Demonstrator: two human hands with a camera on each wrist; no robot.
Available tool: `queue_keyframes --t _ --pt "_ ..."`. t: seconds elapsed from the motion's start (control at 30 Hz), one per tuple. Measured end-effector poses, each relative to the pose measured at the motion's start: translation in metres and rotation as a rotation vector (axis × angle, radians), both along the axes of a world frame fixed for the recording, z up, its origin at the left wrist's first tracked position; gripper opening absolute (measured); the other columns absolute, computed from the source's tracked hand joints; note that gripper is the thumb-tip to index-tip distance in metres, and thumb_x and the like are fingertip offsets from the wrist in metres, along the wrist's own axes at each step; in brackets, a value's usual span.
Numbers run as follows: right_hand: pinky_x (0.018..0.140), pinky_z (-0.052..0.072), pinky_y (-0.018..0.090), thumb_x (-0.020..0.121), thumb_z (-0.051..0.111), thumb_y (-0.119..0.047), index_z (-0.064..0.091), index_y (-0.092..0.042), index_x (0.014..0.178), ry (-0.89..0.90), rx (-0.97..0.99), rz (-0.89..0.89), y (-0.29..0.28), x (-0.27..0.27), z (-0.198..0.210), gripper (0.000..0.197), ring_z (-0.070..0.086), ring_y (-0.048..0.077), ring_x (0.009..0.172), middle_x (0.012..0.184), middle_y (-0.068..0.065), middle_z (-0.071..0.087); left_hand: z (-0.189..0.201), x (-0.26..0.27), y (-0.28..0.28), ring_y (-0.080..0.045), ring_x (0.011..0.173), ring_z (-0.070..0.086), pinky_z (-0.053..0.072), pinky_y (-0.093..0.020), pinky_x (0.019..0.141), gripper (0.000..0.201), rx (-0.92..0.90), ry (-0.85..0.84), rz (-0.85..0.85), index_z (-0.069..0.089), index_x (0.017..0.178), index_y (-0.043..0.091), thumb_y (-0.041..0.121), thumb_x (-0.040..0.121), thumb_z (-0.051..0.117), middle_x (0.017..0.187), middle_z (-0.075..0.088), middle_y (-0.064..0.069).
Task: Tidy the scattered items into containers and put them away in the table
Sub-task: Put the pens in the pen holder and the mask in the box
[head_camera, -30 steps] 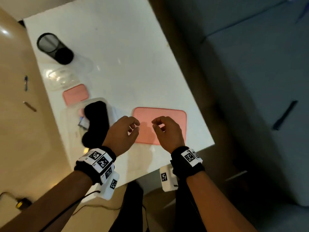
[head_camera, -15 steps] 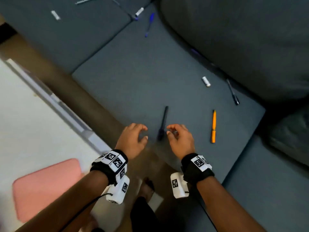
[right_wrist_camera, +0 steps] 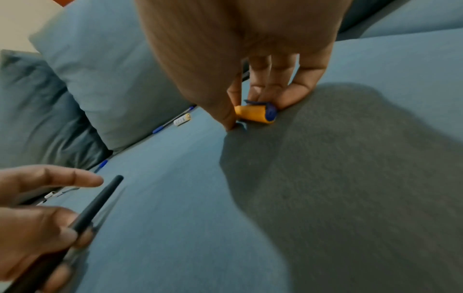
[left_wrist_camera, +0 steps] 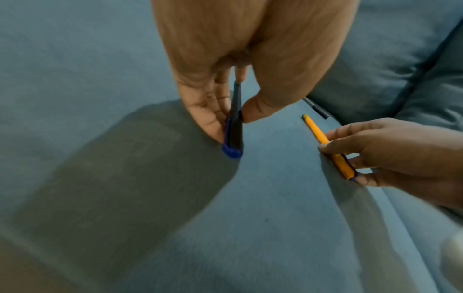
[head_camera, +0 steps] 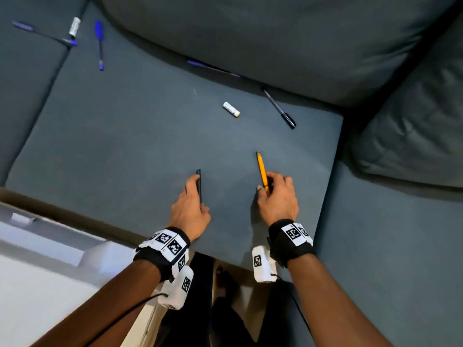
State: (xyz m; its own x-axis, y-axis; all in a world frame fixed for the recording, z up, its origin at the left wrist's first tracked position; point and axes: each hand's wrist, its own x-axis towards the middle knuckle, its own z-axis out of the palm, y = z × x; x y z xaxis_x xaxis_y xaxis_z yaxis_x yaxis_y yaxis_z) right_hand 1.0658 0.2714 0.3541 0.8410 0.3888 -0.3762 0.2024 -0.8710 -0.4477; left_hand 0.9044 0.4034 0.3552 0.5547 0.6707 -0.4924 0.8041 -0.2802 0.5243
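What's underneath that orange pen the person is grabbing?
Under the orange pen lies only the grey-blue sofa cushion. The right hand pinches the pen's near end, and its fingers hide the cushion right below that end.

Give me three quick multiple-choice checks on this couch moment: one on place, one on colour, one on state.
1. Where does the small white battery lie?
A. on the grey couch seat cushion
B. in a cup
C. on the floor

2. What colour is the pen that the right hand pinches?
A. green
B. orange
C. white

3. What is the left hand doing?
A. hanging idle
B. pressing flat on the cushion
C. pinching a dark slim pen with a blue end cap

Key: 1 A, the battery rests on the cushion beyond both hands; 2 B, the orange pen shows between the fingers; 3 C, thumb and fingers close on it in the left wrist view.
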Motion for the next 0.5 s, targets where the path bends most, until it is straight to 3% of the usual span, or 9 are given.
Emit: queue_keyframes --t 0.1,0.2,0.3,0.37,0.4,0.43,0.5 --pt "0.08 0.05 0.03 0.082 0.068 -0.027 0.062 -0.037 0.105 0.142 0.106 -0.021 0.009 0.006 -0.003 0.026 0.06 0.012 0.08 0.086 -0.011 0.06 -0.011 0.017 0.008 -0.033 0.089 0.063 0.05 -0.041 0.083 0.067 -0.138 -0.128 0.043 0.023 0.141 0.025 0.008 0.083 0.051 0.099 0.059 -0.005" --pt "0.068 0.05 0.03 0.077 0.074 -0.019 0.065 -0.043 0.088 0.296 0.339 -0.075 0.03 0.001 -0.003 0.028 0.051 0.005 0.058 0.07 -0.011 0.059 -0.024 0.045 0.021 -0.028 0.074 0.065 0.053 -0.038 0.075 0.053 -0.286 -0.26 0.173 0.029 0.138 0.022 0.007 0.089 0.046 0.095 0.056 -0.008" --pt "0.063 0.048 0.025 0.08 0.073 -0.014 0.068 -0.04 0.092 0.413 0.53 -0.057 0.056 -0.003 0.008 0.03 0.049 0.006 0.058 0.069 -0.012 0.06 -0.023 0.084 0.031 -0.011 0.062 0.056 0.048 -0.021 0.059 0.035 -0.506 -0.401 0.417 0.049 0.122 0.018 0.009 0.088 0.046 0.081 0.056 0.0" --pt "0.067 0.052 0.025 0.082 0.072 -0.017 0.069 -0.04 0.097 0.441 0.577 -0.019 0.069 0.002 0.01 0.027 0.056 0.007 0.063 0.076 -0.012 0.066 -0.018 0.109 0.042 -0.013 0.073 0.058 0.051 -0.021 0.068 0.018 -0.601 -0.43 0.537 0.063 0.098 0.021 0.025 0.091 0.047 0.082 0.061 0.001" --pt "0.071 0.055 0.028 0.082 0.07 -0.022 0.07 -0.039 0.097 0.409 0.567 -0.019 0.074 0.008 0.008 0.023 0.061 0.008 0.066 0.079 -0.011 0.069 -0.017 0.118 0.047 -0.017 0.076 0.06 0.053 -0.028 0.071 0.025 -0.631 -0.437 0.564 0.067 0.09 0.022 0.037 0.09 0.047 0.083 0.064 -0.001" --pt "0.073 0.057 0.033 0.082 0.068 -0.027 0.071 -0.038 0.096 0.367 0.553 -0.033 0.076 0.016 0.007 0.018 0.065 0.01 0.069 0.08 -0.009 0.071 -0.016 0.123 0.05 -0.019 0.073 0.06 0.053 -0.032 0.066 0.034 -0.654 -0.448 0.57 0.069 0.086 0.021 0.045 0.087 0.044 0.081 0.066 -0.003" --pt "0.072 0.058 0.041 0.08 0.065 -0.033 0.07 -0.038 0.09 0.314 0.518 -0.079 0.077 0.036 0.004 0.013 0.067 0.015 0.068 0.075 -0.007 0.071 -0.015 0.134 0.053 -0.016 0.057 0.054 0.042 -0.028 0.051 0.041 -0.625 -0.464 0.51 0.066 0.08 0.021 0.05 0.09 0.04 0.066 0.062 0.0"
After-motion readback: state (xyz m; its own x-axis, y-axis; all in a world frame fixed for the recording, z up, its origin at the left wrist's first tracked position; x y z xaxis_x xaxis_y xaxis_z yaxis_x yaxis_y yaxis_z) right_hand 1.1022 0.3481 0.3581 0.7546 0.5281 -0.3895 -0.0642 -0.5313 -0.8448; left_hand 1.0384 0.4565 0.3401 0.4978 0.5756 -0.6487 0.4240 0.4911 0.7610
